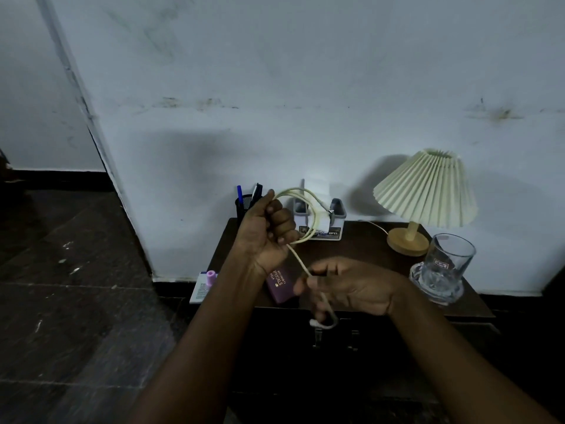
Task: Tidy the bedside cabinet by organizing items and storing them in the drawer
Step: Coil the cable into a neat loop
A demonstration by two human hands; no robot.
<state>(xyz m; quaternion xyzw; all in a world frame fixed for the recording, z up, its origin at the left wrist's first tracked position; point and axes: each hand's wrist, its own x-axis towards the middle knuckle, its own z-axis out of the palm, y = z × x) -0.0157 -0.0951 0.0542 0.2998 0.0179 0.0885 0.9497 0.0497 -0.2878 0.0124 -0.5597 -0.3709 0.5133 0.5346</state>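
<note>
While the left hand (269,228) clamps the gathered loops of the pale cream charging cable (301,206) above the dark wooden bedside cabinet (360,249), the right hand (351,286) pinches its loose tail. Best to feed even loops, no kinks. White plug block hangs right of the coil; connector end dangles near the cabinet's front edge.

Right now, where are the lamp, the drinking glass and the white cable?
lamp (428,188), head view, on the pleated shade.
drinking glass (449,260), head view, on its clear side wall.
white cable (298,258), head view, on the strand between both hands.
</note>
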